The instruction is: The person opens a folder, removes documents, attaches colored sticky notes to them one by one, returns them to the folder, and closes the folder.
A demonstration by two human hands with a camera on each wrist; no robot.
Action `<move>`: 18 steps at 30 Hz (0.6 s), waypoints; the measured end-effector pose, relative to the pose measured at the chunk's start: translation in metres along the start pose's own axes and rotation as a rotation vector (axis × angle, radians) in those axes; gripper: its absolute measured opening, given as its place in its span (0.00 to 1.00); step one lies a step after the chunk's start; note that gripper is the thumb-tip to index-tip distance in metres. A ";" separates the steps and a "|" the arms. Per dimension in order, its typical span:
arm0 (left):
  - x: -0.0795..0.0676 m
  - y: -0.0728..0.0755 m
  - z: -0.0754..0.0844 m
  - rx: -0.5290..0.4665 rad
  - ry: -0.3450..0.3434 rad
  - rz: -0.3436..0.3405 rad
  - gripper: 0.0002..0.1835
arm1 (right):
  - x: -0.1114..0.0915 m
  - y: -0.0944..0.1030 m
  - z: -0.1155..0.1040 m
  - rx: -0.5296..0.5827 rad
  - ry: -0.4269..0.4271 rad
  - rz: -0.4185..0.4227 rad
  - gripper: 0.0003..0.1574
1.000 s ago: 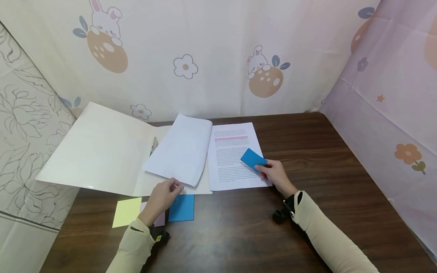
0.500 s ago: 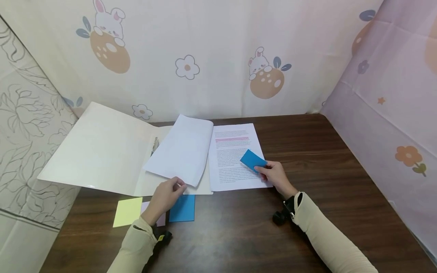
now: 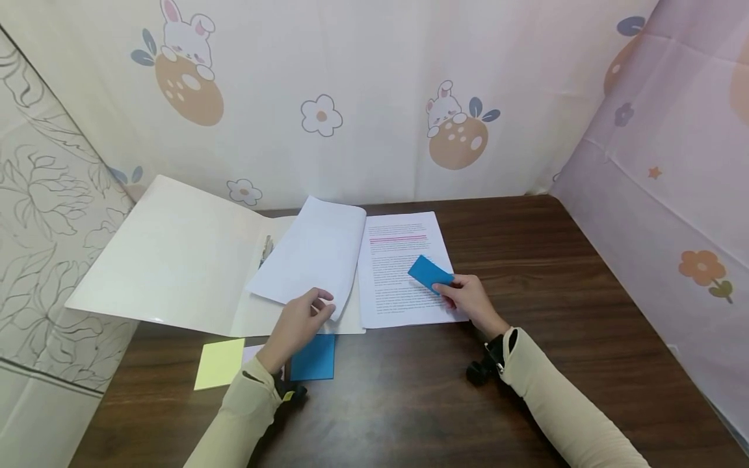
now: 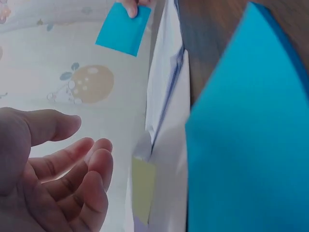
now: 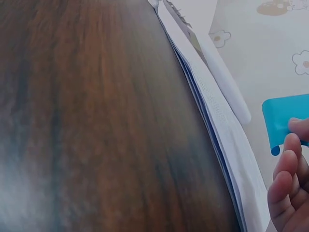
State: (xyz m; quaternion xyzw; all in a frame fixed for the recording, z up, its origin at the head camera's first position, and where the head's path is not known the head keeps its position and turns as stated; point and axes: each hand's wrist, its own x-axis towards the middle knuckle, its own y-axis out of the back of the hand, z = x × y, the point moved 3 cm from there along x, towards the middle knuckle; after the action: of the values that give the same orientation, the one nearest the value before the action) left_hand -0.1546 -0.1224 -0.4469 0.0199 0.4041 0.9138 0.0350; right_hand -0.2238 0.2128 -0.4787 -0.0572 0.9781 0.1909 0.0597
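Note:
My right hand (image 3: 471,301) pinches a blue sticky note (image 3: 429,272) between thumb and fingers, over the printed page (image 3: 394,296) with a pink highlighted line. In the right wrist view, the near corner of the blue sticky note (image 5: 280,113) curls. My left hand (image 3: 298,325) hovers at the lower corner of a turned-over white sheet (image 3: 318,253), its fingers loosely bent and nothing between thumb and fingertips in the left wrist view. The sheets lie in a white binder (image 3: 175,260), opened out, with a metal clip (image 3: 266,250) partly showing.
Near the binder's front edge lie a yellow sticky pad (image 3: 219,365), a mostly hidden purple one (image 3: 250,353) and a blue sticky pad (image 3: 313,359). A yellow-green note (image 4: 144,191) shows at the papers' edge. Patterned curtains (image 3: 374,97) border the dark wooden table (image 3: 398,403).
My left hand has moved up and right from the white sheet's bottom edge, its thumb and fingers parting. My right hand, with the blue sticky note, has shifted slightly left.

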 end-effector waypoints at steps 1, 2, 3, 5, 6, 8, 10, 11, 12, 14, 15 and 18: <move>0.002 -0.001 0.003 -0.009 -0.003 -0.003 0.13 | 0.000 0.000 -0.001 0.007 0.016 -0.006 0.19; 0.004 -0.002 0.005 -0.013 -0.009 -0.006 0.13 | 0.000 -0.001 -0.002 0.013 0.028 -0.013 0.17; 0.005 -0.002 0.007 -0.019 -0.011 -0.008 0.13 | -0.001 -0.001 -0.003 0.014 0.044 -0.026 0.15; 0.009 -0.004 0.012 -0.029 -0.013 -0.010 0.13 | -0.001 -0.002 -0.005 0.020 0.070 -0.049 0.14; 0.010 -0.005 0.014 -0.034 -0.014 -0.012 0.13 | -0.001 -0.003 -0.006 0.026 0.086 -0.060 0.15; 0.013 -0.008 0.019 -0.038 -0.019 -0.012 0.13 | -0.001 -0.004 -0.006 0.032 0.106 -0.077 0.16; 0.014 -0.010 0.023 -0.047 -0.028 -0.015 0.13 | -0.001 -0.005 -0.008 0.035 0.120 -0.082 0.16; 0.015 -0.012 0.025 -0.051 -0.035 -0.017 0.13 | -0.001 -0.005 -0.008 0.036 0.129 -0.084 0.17; 0.016 -0.013 0.027 -0.053 -0.042 -0.019 0.13 | -0.001 -0.005 -0.008 0.039 0.132 -0.084 0.17; 0.017 -0.016 0.030 -0.062 -0.055 -0.025 0.13 | -0.002 -0.006 -0.010 0.033 0.134 -0.083 0.17; 0.018 -0.017 0.032 -0.069 -0.059 -0.028 0.13 | -0.002 -0.006 -0.010 0.027 0.140 -0.085 0.17; 0.020 -0.021 0.036 -0.081 -0.069 -0.031 0.13 | -0.003 -0.007 -0.011 0.020 0.153 -0.093 0.16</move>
State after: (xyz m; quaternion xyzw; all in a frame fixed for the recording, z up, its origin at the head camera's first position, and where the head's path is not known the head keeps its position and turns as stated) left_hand -0.1712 -0.0800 -0.4385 0.0437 0.3658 0.9275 0.0640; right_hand -0.2210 0.2027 -0.4702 -0.1163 0.9780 0.1730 -0.0060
